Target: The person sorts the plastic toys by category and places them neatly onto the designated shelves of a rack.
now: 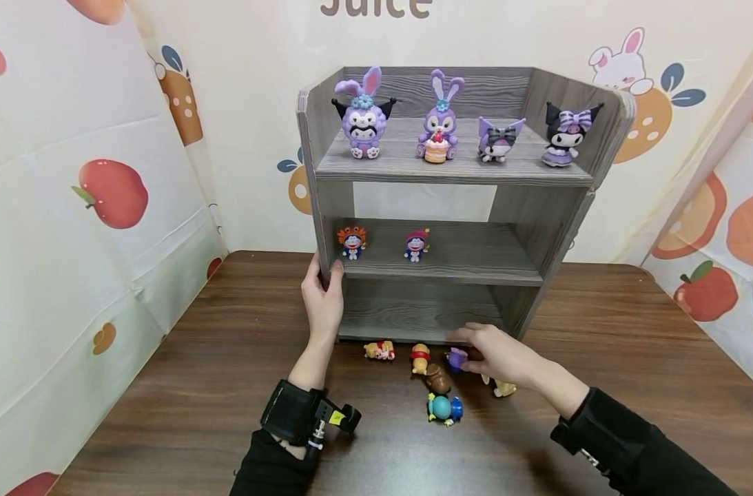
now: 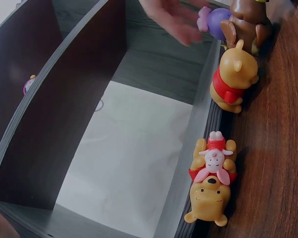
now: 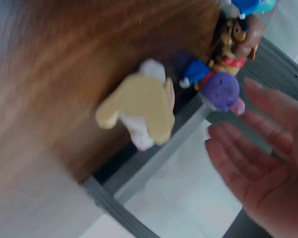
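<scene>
My left hand (image 1: pixel 323 300) grips the left side panel of a grey wooden shelf (image 1: pixel 475 251), thumb on its front edge. By the shelf's bottom front edge, my right hand (image 1: pixel 497 351) hovers with loosely bent fingers beside a purple-and-blue figurine (image 3: pixel 221 91). In the right wrist view a gap shows between the fingers and that figurine. A cream figurine (image 3: pixel 139 99) lies near it, partly under my right hand in the head view. Further left are a yellow bear figurine in red (image 2: pixel 233 82), a brown figurine (image 1: pixel 437 379) and a bear figurine with a pink piglet (image 2: pixel 208 198).
A teal-and-blue figurine (image 1: pixel 441 408) lies nearest the front. On the middle board stand an orange-maned figurine (image 1: pixel 353 242) and a red-hatted figurine (image 1: pixel 416 245). Several purple and black figurines, including a bunny with cake (image 1: pixel 439 124), line the top board.
</scene>
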Available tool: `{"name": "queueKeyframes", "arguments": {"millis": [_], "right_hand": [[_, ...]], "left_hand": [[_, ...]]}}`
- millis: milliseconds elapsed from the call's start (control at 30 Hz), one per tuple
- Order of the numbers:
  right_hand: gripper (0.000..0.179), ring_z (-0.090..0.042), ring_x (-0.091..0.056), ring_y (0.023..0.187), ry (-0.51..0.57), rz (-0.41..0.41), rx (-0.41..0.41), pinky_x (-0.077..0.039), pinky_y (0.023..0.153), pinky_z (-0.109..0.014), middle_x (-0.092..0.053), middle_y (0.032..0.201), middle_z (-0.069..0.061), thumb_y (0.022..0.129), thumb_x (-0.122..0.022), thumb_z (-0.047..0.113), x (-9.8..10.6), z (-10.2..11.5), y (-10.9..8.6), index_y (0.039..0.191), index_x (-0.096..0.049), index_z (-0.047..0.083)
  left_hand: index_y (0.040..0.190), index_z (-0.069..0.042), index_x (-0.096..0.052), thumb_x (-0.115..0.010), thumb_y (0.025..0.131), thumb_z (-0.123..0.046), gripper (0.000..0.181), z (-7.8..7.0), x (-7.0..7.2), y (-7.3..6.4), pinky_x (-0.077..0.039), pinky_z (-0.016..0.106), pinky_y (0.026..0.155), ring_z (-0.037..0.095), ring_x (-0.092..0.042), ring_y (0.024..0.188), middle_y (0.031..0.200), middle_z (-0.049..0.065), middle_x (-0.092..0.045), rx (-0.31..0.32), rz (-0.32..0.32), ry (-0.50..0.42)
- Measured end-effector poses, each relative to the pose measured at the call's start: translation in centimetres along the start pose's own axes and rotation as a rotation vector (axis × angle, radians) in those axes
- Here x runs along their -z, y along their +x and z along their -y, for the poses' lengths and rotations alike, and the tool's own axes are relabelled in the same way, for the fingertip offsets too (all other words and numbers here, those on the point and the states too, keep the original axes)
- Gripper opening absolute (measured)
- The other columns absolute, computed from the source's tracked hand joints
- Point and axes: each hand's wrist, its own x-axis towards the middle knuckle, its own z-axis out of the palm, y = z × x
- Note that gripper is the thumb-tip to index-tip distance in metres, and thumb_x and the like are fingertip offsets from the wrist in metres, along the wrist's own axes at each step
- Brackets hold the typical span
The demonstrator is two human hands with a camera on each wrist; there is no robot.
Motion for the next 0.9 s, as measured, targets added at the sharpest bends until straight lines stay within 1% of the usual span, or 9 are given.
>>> {"name": "queueKeyframes", "arguments": {"millis": [33, 100, 200, 267, 400, 567, 667, 767, 900], "right_hand": [[0.038, -0.022, -0.057, 0.09, -0.026, 0.011, 0.03, -0.048, 0.072, -0.033, -0.057, 0.104, -0.012, 0.072, -0.07, 0.002, 0.1, 0.0, 0.0, 0.109, -0.059, -0.001], [0.041, -0.024, -0.055, 0.097, -0.067, 0.036, 0.092, -0.047, 0.075, -0.035, -0.055, 0.109, -0.013, 0.07, -0.07, -0.002, 0.3, -0.1, 0.0, 0.109, -0.059, 0.001], [0.042, -0.026, -0.053, 0.1, -0.104, 0.069, 0.16, -0.047, 0.076, -0.035, -0.053, 0.112, -0.015, 0.067, -0.069, -0.008, 0.5, -0.2, 0.1, 0.107, -0.061, 0.004], [0.041, -0.025, -0.054, 0.1, -0.114, 0.08, 0.177, -0.047, 0.075, -0.034, -0.053, 0.112, -0.014, 0.066, -0.066, -0.011, 0.4, -0.3, 0.1, 0.104, -0.062, 0.004], [0.04, -0.023, -0.055, 0.097, -0.133, 0.089, 0.185, -0.047, 0.075, -0.033, -0.055, 0.11, -0.013, 0.065, -0.062, -0.015, 0.1, -0.4, 0.2, 0.1, -0.064, 0.005], [0.035, -0.015, -0.057, 0.088, -0.117, 0.087, 0.182, -0.047, 0.073, -0.028, -0.059, 0.097, -0.005, 0.067, -0.058, -0.016, -0.3, -0.5, 0.5, 0.095, -0.065, 0.003], [0.03, -0.013, -0.057, 0.083, -0.103, 0.072, 0.174, -0.048, 0.071, -0.027, -0.059, 0.091, -0.003, 0.069, -0.058, -0.015, -0.4, -0.6, 0.6, 0.092, -0.065, 0.002], [0.025, -0.014, -0.057, 0.081, -0.089, 0.062, 0.151, -0.048, 0.068, -0.027, -0.059, 0.09, -0.005, 0.07, -0.062, -0.012, -0.4, -0.8, 0.5, 0.092, -0.065, 0.0], [0.019, -0.012, -0.055, 0.074, -0.076, 0.062, 0.088, -0.046, 0.061, -0.023, -0.057, 0.086, -0.005, 0.072, -0.067, -0.004, -0.6, -1.0, 0.4, 0.091, -0.064, -0.001]], "left_hand": [[0.123, 0.011, -0.044, -0.046, 0.086, 0.006, 0.038, 0.0, 0.0, 0.0, -0.04, 0.019, 0.075, 0.029, -0.048, 0.097, 0.117, 0.027, -0.05, 0.0, -0.001, -0.003], [0.123, 0.011, -0.044, -0.046, 0.085, 0.007, 0.038, 0.0, 0.0, 0.0, -0.04, 0.019, 0.076, 0.029, -0.048, 0.098, 0.118, 0.027, -0.05, 0.0, -0.003, -0.005], [0.123, 0.012, -0.045, -0.046, 0.085, 0.007, 0.038, 0.0, 0.0, 0.1, -0.039, 0.02, 0.077, 0.031, -0.048, 0.1, 0.118, 0.027, -0.05, -0.001, -0.005, -0.006], [0.123, 0.012, -0.045, -0.047, 0.085, 0.007, 0.038, 0.1, 0.0, 0.1, -0.039, 0.02, 0.078, 0.032, -0.048, 0.102, 0.118, 0.027, -0.05, -0.001, -0.006, -0.004], [0.122, 0.012, -0.045, -0.047, 0.085, 0.007, 0.038, 0.1, 0.0, 0.1, -0.039, 0.02, 0.08, 0.033, -0.048, 0.104, 0.118, 0.027, -0.05, 0.001, -0.008, -0.004], [0.122, 0.011, -0.046, -0.047, 0.086, 0.006, 0.037, 0.0, 0.0, 0.1, -0.039, 0.02, 0.077, 0.029, -0.049, 0.098, 0.116, 0.027, -0.051, 0.002, -0.009, 0.001], [0.123, 0.011, -0.046, -0.047, 0.086, 0.006, 0.037, 0.0, 0.0, 0.1, -0.04, 0.02, 0.076, 0.028, -0.049, 0.097, 0.117, 0.027, -0.051, 0.003, -0.008, 0.004], [0.123, 0.011, -0.045, -0.047, 0.085, 0.006, 0.038, 0.0, 0.0, 0.1, -0.04, 0.02, 0.077, 0.03, -0.049, 0.099, 0.117, 0.027, -0.05, 0.004, -0.008, 0.007], [0.123, 0.012, -0.044, -0.047, 0.085, 0.006, 0.038, 0.0, 0.0, 0.1, -0.039, 0.02, 0.077, 0.031, -0.048, 0.099, 0.118, 0.027, -0.05, 0.004, -0.006, 0.004]]}}
